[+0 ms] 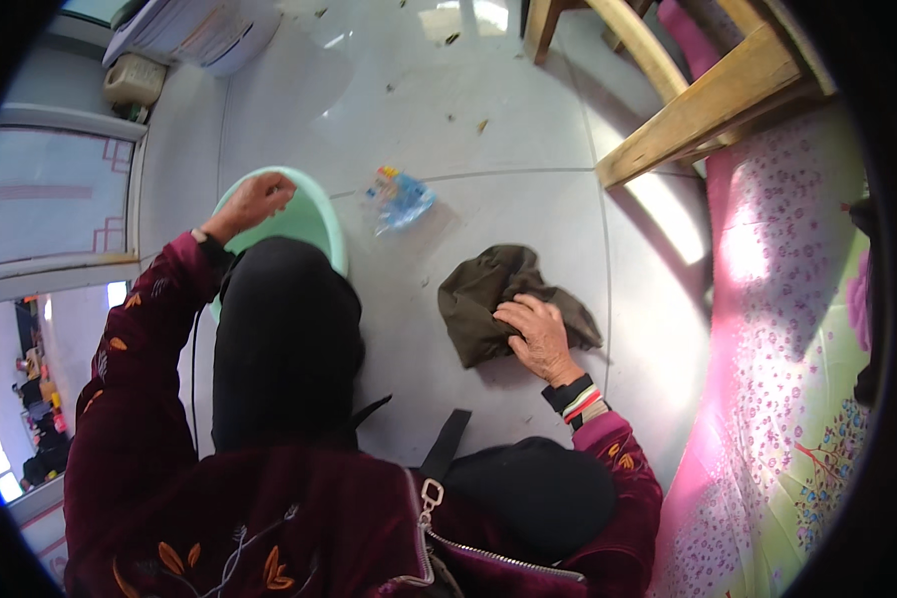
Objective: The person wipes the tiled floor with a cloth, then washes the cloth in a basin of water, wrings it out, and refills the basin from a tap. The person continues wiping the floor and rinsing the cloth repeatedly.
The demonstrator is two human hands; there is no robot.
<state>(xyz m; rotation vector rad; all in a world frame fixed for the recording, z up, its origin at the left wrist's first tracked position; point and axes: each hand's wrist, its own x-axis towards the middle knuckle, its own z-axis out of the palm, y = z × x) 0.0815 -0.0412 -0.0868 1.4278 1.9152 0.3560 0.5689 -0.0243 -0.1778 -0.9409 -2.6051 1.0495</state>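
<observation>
Head view, the only view supplied. The cloth [473, 304] lies on the floor [528, 209], to the right of the basin [335, 234] and apart from it. The right hand [540, 337] rests on the cloth's right part, so the cloth spreads from under it back toward the basin. Its long axis runs roughly crosswise, the end farther from the basin dipping toward the wearer. Right hand: nearer, in contact, fingers bent; whether they grip a fold cannot be told. Left hand [254, 204]: over the basin, fingers curled; whether anything is held cannot be told. Count: one cloth, one basin, two hands, one packet [404, 201] just right of the basin.
</observation>
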